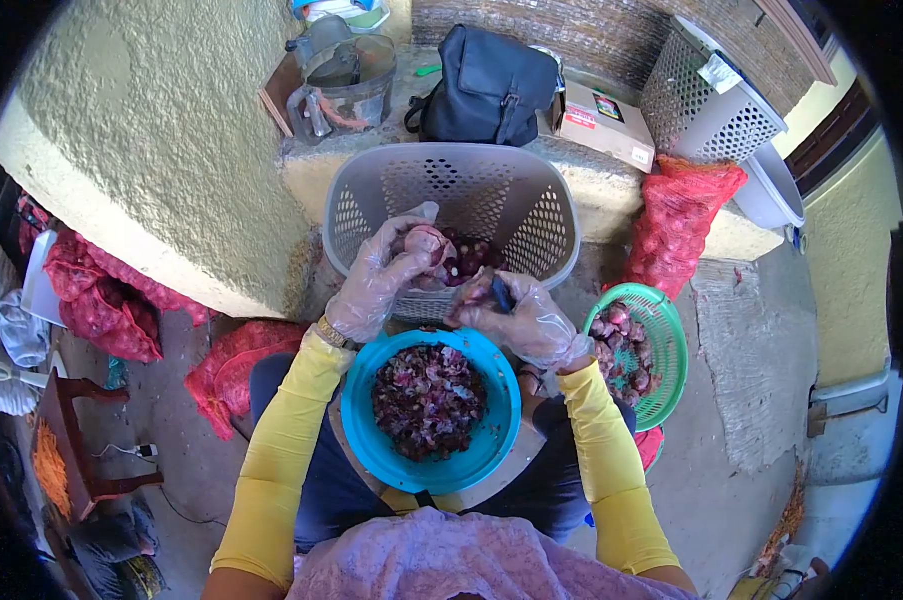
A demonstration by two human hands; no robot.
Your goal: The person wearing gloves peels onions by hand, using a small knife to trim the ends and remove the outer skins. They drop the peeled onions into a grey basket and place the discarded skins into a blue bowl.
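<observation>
My left hand [379, 272], in a clear plastic glove, is closed around a red onion [428, 244] above the near rim of a grey perforated basket [561, 240]. Peeled onions [476, 255] lie inside that basket. My right hand [526, 322], gloved too, is closed on a small knife [501, 293] with a dark handle; its blade is hard to make out. Some reddish skin seems to be near those fingers. Below both hands, between my knees, stands a blue basin [504, 440] full of onion skins and scraps [429, 400].
To the right, a green colander [679, 350] holds unpeeled onions [621, 350]. A red mesh sack [671, 225] of onions leans behind it. More red sacks [101, 295] sit at left. On the ledge are a black backpack [496, 85], a cardboard box [603, 125] and a clear bucket [356, 75].
</observation>
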